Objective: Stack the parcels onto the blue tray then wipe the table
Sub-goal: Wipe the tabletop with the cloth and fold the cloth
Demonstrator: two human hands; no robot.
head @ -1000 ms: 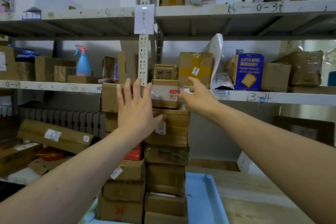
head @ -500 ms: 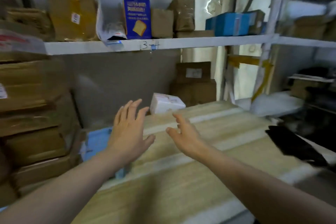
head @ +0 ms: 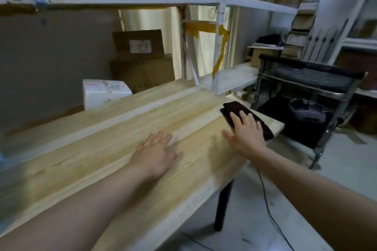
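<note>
Hands apart: right hand [head: 245, 133] w/ straight fingers lands on dark cloth [head: 240, 115] at counter [head: 122, 149] far corner, prob to start wiping, left hand [head: 156, 152] flat on wood, bracing; blue tray out of view.

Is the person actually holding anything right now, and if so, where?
Nothing is gripped. The right hand lies with straight fingers on the near end of the dark cloth at the table corner; the left hand rests flat on the wood.

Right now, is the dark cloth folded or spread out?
Folded. The dark cloth lies as a compact, thick rectangle at the table's far right corner, with the right hand's straight fingers resting on it.
</note>
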